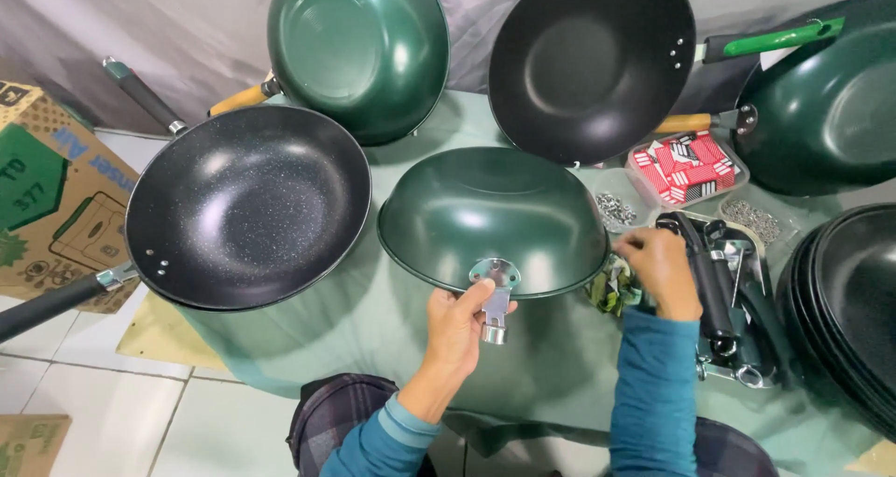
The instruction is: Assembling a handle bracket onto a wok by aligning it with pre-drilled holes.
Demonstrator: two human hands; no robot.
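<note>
i see the green wok body [493, 217] upside down at the centre of the pale green table cover [392, 318], dome up, without a handle. my left hand [457, 326] grips the metal handle bracket [496, 295], thumb and fingers closed on it, and holds it against the near rim of the wok. my right hand [661, 270] sits just right of the wok, fingers curled over a small pile of dark green bits [611, 288]; i cannot tell whether it pinches anything. just right of that hand lies a tray of black handles [717, 295]. farther off are trays of small metal fasteners [614, 210] and a clear box of red and white packets [686, 166]. left of the wok rests a black speckled wok [245, 206] with a dark handle. at the far edge stand a green wok [359, 48] and a black wok [590, 62]. a stack of dark pans [840, 300] fills the right edge.
</note>
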